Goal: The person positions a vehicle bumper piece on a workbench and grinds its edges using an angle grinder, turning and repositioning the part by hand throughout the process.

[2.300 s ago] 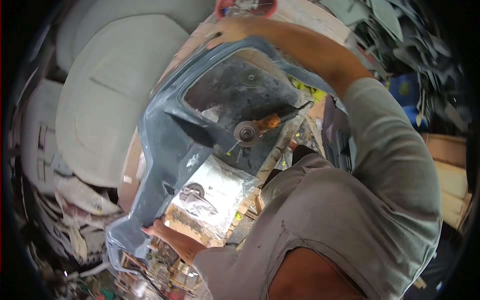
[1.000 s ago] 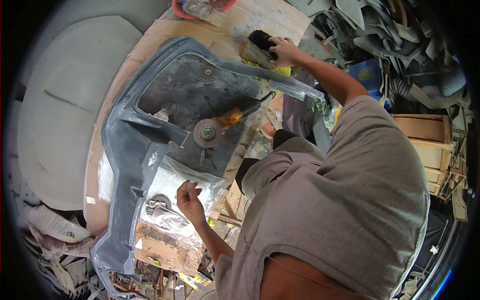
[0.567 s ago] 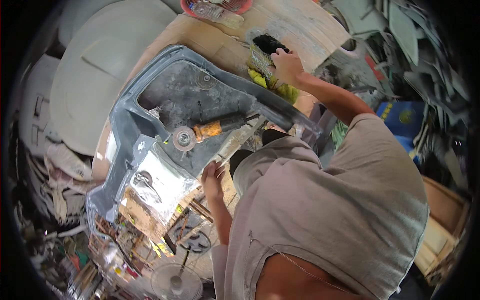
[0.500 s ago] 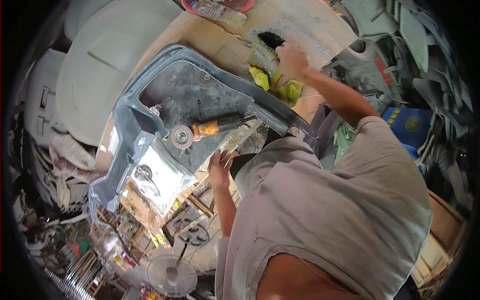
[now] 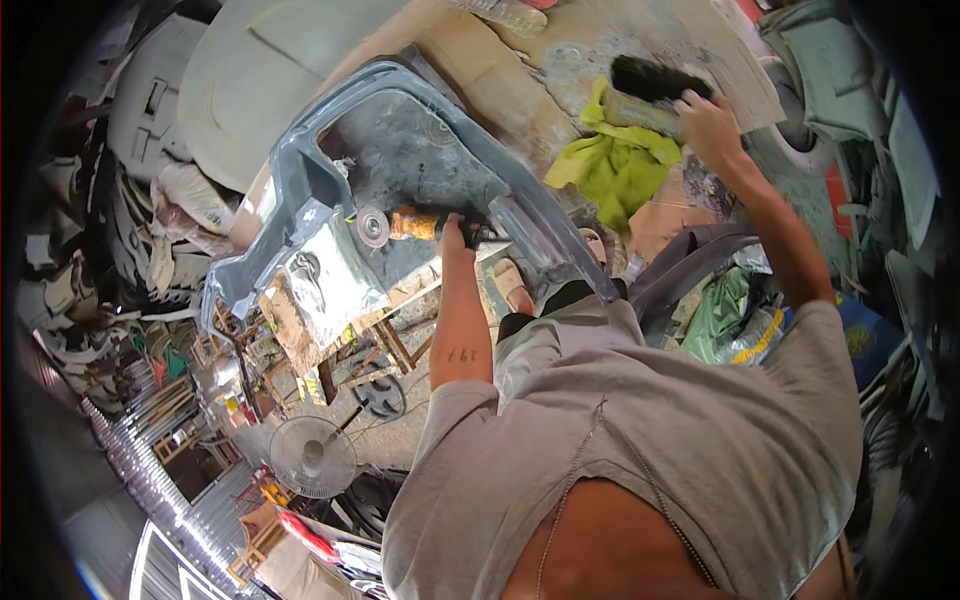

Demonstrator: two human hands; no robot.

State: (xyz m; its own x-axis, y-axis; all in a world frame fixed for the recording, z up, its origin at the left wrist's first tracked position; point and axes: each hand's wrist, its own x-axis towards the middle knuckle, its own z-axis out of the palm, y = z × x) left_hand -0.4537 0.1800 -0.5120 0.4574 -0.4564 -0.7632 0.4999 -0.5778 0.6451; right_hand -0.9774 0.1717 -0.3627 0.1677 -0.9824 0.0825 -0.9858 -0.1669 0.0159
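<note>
My left hand (image 5: 454,238) is closed round the black rear body of an orange-and-black angle grinder (image 5: 412,225) with a round sanding disc (image 5: 373,227). The grinder lies over a large grey moulded plastic panel (image 5: 400,150) with a raised rim. Out at the far right, my right hand (image 5: 708,128) has its fingers closed at the edge of a yellowish printed container with a dark top (image 5: 658,80); whether that top is an opening cannot be told. A crumpled yellow-green cloth (image 5: 622,165) hangs beside it, close to the hand.
Cardboard (image 5: 490,80) covers the work surface, with a clear plastic bottle (image 5: 510,15) at its far edge. A silvery plastic bag (image 5: 330,275) lies on the panel's near left. A standing fan (image 5: 312,455) is at lower left. Stacked panels (image 5: 150,100) crowd the left; a green bag (image 5: 722,300) lies right.
My left hand has moved up from the panel's near edge onto the grinder. My right hand and the container now appear farther right. The yellow-green cloth shows more spread out. The whole view has shifted.
</note>
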